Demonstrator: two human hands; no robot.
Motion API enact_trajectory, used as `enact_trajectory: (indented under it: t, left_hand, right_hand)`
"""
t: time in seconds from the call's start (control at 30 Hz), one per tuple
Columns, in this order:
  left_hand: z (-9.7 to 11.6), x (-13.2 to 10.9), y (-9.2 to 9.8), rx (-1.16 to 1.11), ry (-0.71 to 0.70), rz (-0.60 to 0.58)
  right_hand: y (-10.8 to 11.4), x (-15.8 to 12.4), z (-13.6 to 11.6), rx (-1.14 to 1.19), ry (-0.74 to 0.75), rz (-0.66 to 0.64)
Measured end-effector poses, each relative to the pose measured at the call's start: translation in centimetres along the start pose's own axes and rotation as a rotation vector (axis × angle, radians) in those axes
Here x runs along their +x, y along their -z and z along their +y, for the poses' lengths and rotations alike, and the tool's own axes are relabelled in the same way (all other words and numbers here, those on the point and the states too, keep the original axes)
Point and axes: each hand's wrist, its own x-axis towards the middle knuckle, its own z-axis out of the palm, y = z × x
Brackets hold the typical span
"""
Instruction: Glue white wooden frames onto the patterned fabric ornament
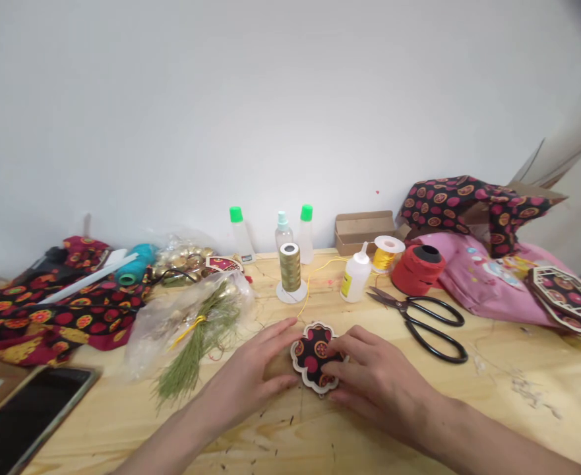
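A pale wall point(221, 99) stands behind the wooden surface point(280, 452). The largest things on the surface lie at its sides: dark patterned cloth point(72, 313) to the left, a pink bag point(473, 284) to the right. Next in size are the phone point(33, 412) at the near left corner and the black-handled scissors point(421, 316), lying ahead and to the right of the right hand point(369, 366) with their handles toward the right.

The two hands come next, one on each side of the scalloped piece point(311, 349), a pale frame with dark patterned cloth inside. It lies at the middle of the surface, straight ahead of the person. The left hand stands wide, thumb and forefinger parted around the left edge; whether either tip touches the edge, I cannot tell. The right hand is the nearer: its fingers bend over the right part of the face, with the thumb low by the near edge. Whether they pinch or only press, I cannot tell. The piece seems a little longer going away from the person than across, though those fingers hide its right edge.

Smaller still, beyond the piece, are the glue bottle point(356, 277) and a spool of yellow thread point(385, 255).
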Motion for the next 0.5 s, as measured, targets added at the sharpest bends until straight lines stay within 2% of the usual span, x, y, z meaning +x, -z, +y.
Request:
enact_trajectory:
  t: [0.17, 0.3, 0.5]
  left_hand:
    - [0.1, 0.2, -0.7, -0.07, -0.038, 0.009]
    - [0.6, 0.0, -1.1, -0.023, -0.064, 0.073]
    - [0.3, 0.2, -1.6, -0.026, -0.042, 0.085]
  right_hand:
    - [-0.9, 0.6, -0.5, 0.025, -0.03, 0.01]
    - [-1.3, 0.2, 0.1, 0.035, -0.132, 0.063]
    - [-1.7, -0.6, 1.6, 0.153, -0.286, 0.0]
